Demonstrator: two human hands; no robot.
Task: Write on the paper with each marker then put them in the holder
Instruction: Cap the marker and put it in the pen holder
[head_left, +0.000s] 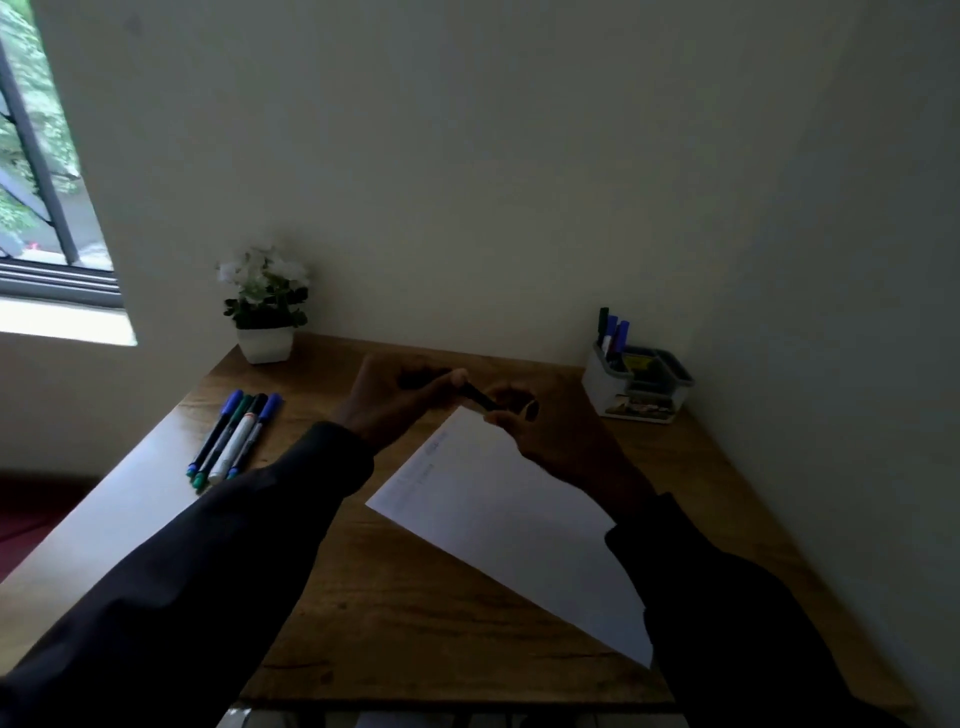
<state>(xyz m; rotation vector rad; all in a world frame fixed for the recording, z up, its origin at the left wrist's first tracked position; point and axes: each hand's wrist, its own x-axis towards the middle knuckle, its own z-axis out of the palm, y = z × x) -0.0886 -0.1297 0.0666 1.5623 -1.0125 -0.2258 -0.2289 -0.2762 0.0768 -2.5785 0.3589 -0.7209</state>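
Head view: the desk (415, 597) is meeting the wall (519, 208) at 12 o'clock, with bare wood lying open at 6. The left hand (400, 397) and right hand (543, 434) are gripping a dark marker (475, 396) over the paper's (498, 525) far corner. The holder (605, 387) is standing at their 3 o'clock and four spare markers (234, 436) are lying at 9.

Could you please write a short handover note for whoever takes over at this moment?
Hands: left hand and right hand both grip one dark marker above the white paper sheet's far corner.
Things: four loose markers lie side by side on the brown wooden table, left; grey-rimmed plastic holder, back right.
Done: three markers stand in it; paper bears faint marks.
Left: held marker, then the four.
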